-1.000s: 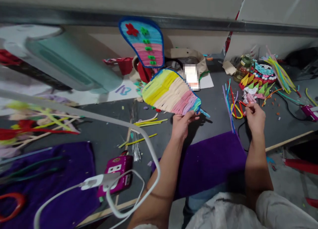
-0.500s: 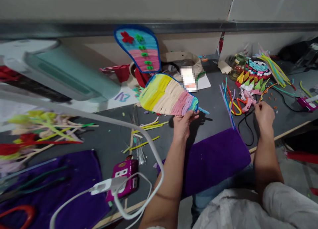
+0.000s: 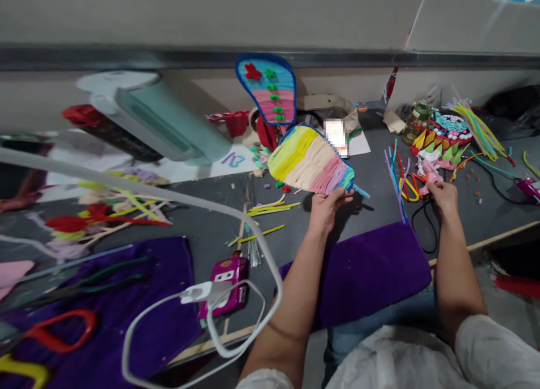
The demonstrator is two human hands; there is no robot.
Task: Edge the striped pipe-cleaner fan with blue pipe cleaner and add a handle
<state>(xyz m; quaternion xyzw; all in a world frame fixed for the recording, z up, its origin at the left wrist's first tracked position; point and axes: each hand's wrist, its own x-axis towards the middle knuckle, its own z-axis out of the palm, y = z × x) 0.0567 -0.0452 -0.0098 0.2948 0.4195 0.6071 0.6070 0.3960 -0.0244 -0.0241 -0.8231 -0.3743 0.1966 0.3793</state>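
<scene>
1. The striped panel is at the middle of the frame, raised over the tabletop. The left hand grips its narrow lower-right end, thumb on the near face.

2. The right hand, right of centre, has its fingertips bent against a pink tool that looks like a glue gun. Whether they are closed firmly around it, I cannot tell.

3. Done, as far as shows: bands of yellow-green, yellow, cream, pink, lilac and blue-green fill the panel's visible face, blue edging runs along its upper side, and 1 light-blue stem juts from the narrow end.

4. Left, as a judgement: the face carries no ornaments, whereas the second panel, at upper centre, bears 1 red flower and several green pieces. Whether this panel is meant to match is unclear. Its far side is hidden.

5. Loose yellow strips lie below the panel, and a purple cloth spreads at lower centre.

6. Against 0.5 s ago, the right hand has come from the tool's near end onto it; the left hand's hold looks unchanged. The whole view has shifted, bringing a yellow handle into the lower left corner.
</scene>
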